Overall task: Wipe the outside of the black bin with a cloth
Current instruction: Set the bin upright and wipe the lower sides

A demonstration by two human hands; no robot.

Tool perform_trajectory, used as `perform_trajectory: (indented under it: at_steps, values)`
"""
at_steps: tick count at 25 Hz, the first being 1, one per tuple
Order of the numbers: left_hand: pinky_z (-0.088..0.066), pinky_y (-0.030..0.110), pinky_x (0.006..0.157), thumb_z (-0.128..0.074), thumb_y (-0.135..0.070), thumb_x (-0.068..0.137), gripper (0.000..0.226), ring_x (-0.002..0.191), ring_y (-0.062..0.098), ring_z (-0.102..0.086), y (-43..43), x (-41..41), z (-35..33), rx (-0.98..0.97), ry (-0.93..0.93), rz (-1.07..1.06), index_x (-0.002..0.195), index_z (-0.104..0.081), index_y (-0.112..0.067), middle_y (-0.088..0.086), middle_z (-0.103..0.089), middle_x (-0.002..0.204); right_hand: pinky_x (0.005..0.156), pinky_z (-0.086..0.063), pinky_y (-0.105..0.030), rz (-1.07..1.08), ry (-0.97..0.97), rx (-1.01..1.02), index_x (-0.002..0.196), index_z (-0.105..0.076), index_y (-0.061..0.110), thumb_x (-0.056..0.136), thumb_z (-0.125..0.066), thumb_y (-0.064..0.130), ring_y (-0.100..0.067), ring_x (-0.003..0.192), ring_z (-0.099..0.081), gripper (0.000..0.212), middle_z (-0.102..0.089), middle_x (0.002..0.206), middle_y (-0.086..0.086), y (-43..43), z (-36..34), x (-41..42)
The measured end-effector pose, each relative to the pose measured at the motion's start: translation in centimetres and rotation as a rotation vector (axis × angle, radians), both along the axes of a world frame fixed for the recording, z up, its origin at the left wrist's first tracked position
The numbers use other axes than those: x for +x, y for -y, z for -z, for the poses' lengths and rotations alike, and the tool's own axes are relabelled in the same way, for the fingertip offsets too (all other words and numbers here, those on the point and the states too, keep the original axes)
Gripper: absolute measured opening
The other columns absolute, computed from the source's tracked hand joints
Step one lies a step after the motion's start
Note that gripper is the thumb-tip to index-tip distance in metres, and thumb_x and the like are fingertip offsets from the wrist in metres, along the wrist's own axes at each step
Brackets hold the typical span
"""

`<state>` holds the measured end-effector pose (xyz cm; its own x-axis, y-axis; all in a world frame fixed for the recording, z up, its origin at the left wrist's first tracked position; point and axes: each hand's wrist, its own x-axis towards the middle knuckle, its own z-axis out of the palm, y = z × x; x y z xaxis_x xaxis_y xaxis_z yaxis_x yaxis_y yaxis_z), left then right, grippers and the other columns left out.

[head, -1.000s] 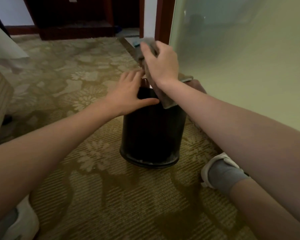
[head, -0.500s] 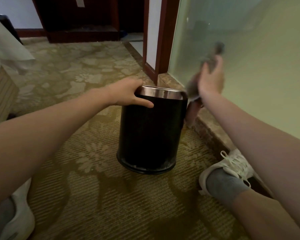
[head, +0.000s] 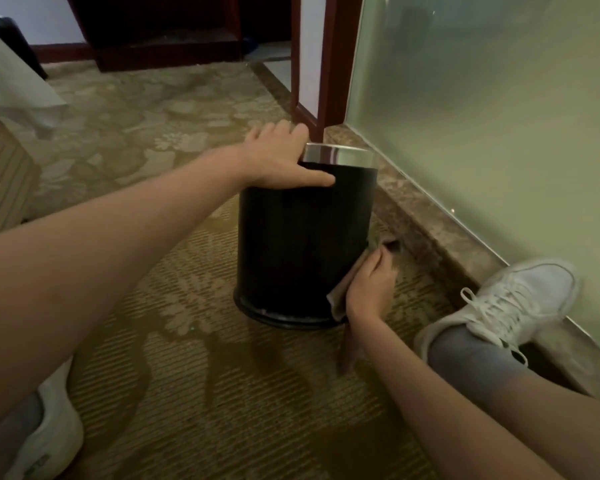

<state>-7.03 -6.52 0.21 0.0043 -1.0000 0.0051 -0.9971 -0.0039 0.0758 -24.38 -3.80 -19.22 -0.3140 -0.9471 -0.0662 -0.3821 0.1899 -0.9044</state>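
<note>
The black bin (head: pixel 302 244) stands on the patterned carpet (head: pixel 187 375), pretty much dead centre in front of us, just beside the stone ledge (head: pixel 430 233) under the frosted glass panel (head: pixel 482 116). It looks like it leans a touch toward the glass, but with this wide lens we honestly can't tell if the base sits flat.

Our left grip (head: pixel 278 157) is at the top of the bin: fingers hooked over the shiny metal rim (head: pixel 340 154), thumb laid across the outside of the black wall just below it. So that one is closed around the top edge, holding the bin.

Our right grip (head: pixel 371 289) is down low on the bin's right side, near the base. It has the cloth (head: pixel 338 301) bunched under curled fingers and pressed against the outer wall. A pale bit of cloth shows between palm and bin, a darker corner pokes out past the fingertips, and another end hangs below the wrist toward the carpet.

Our right foot, in a white sneaker (head: pixel 506 306) and grey sock, sits over the ledge by the glass, to the right of the bin. The other sneaker (head: pixel 45 441) is at the bottom left corner. A dark red door frame (head: pixel 333 64) stands behind the bin.
</note>
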Motion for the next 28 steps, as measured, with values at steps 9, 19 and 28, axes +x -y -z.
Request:
perform_trajectory:
  at_steps: [9,19,28]
  values:
    - [-0.047,0.038,0.086,-0.069,-0.056,0.076,0.053,0.095,0.020,-0.058,-0.3,0.5,-0.1,-0.057,-0.429,-0.062,0.108,-0.061,-0.016,0.002,-0.061,0.099,0.070,-0.031,-0.030,0.046,-0.152,-0.236,0.143,-0.034,0.020,0.104,-0.029,0.042,-0.014,0.083,-0.046,0.045,-0.043,0.130,-0.006,-2.0,-2.9,2.5]
    - [-0.047,0.042,0.091,-0.069,-0.059,0.074,0.055,0.093,0.021,-0.059,-1.0,-1.5,-0.6,-0.037,-0.381,-0.096,0.108,-0.061,-0.016,0.002,-0.063,0.099,0.069,-0.032,-0.032,0.126,-0.171,0.048,0.140,-0.037,0.017,0.105,-0.026,0.037,-0.030,0.099,-0.060,0.041,-0.046,0.129,-0.010,-4.3,-0.4,0.7]
    - [-0.040,0.025,0.063,-0.068,-0.058,0.078,0.047,0.087,0.014,-0.056,-0.6,0.5,0.0,-0.060,-0.394,-0.047,0.108,-0.059,-0.023,-0.004,-0.060,0.094,0.075,-0.034,-0.033,0.045,-0.143,-0.100,0.137,-0.039,0.023,0.104,-0.026,0.042,-0.025,0.102,-0.058,0.040,-0.048,0.132,-0.006,-2.1,-2.0,1.5]
